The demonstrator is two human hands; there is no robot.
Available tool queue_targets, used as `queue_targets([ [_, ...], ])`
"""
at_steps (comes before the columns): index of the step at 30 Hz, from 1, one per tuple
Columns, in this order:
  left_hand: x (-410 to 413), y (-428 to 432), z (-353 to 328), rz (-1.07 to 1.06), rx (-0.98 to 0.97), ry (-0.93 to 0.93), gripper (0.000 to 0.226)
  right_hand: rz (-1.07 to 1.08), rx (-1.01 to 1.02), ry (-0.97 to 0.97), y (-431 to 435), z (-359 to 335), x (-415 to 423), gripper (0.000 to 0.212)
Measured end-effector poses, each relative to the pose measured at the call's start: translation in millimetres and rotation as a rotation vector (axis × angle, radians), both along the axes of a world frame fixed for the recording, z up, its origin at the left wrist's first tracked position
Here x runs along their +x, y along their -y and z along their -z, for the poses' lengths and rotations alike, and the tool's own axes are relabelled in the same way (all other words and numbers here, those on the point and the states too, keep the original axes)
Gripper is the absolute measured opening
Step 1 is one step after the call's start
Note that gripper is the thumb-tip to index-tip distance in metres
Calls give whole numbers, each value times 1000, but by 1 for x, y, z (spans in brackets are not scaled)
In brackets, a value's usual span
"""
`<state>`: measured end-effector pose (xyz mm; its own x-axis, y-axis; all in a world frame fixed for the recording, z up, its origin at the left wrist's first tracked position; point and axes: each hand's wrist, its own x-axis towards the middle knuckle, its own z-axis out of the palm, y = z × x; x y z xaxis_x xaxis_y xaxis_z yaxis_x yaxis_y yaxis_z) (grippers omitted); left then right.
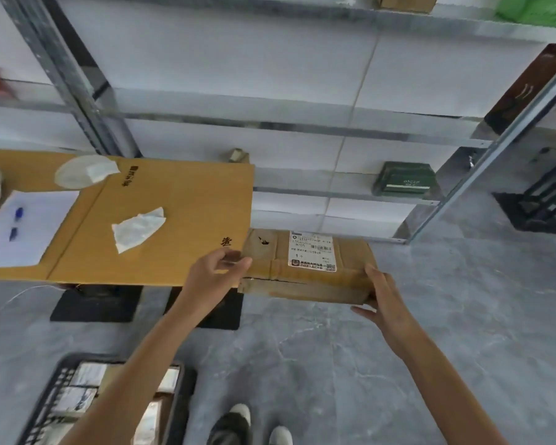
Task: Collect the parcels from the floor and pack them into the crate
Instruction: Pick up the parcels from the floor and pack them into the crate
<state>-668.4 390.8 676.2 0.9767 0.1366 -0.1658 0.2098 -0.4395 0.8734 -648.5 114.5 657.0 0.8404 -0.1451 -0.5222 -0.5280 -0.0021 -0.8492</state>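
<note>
One white sheet [42,242]: far left, lies flat on the board, blue pen [19,214] on top of it.
Crate [50,393]: near left on the grey floor [350,354], dark with lattice walls, right part hidden behind the left forearm.
Packed parcels [85,374]: several inside the crate, white labels up; the count is unclear because of blur.
Board [180,203]: big brown cardboard sheet, left of centre, raised above the floor, black print on it.
Tissues [138,228]: one crumpled white piece mid-board, another [84,173] at the board's far edge.
Left hand [219,271]: at the board's near right corner, fingers curled in a pinch on the parcel's left end.
Shoes [235,425]: two, near centre at the bottom edge, on the floor.
Parcel [305,284]: brown cardboard box, centre, held between both hands over the floor, just right of the board, its left end touching the board's corner.
Label [313,252]: white shipping sticker on the parcel's top face, barcode visible.
Right hand [381,297]: on the parcel's near right corner, thumb on top, fingers reaching underneath.
Green box [405,181]: far right of centre, on a low shelf, well apart from the parcel.
Rack [302,128]: grey metal shelving across the far side, with an upright slanting on the right.
</note>
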Motion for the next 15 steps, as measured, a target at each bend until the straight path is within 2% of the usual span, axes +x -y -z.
queue_targets([
  [3,-36,-33,2,8,20,-32,13,-65,23,-12,-23,5,-25,39],
  [7,-71,-74,6,-36,-45,-70,26,-151,17,-33,-55,11,-53,36],
  [9,-92,-99,12,-50,-101,-134,29,-185,34,-52,-76,15,-71,38],
  [12,-132,-145,20,-46,-218,-241,22,-221,119,-88,-118,20,-101,33],
  [15,-182,-198,24,-23,-197,-346,33,-257,138,-116,-172,29,-138,36],
])
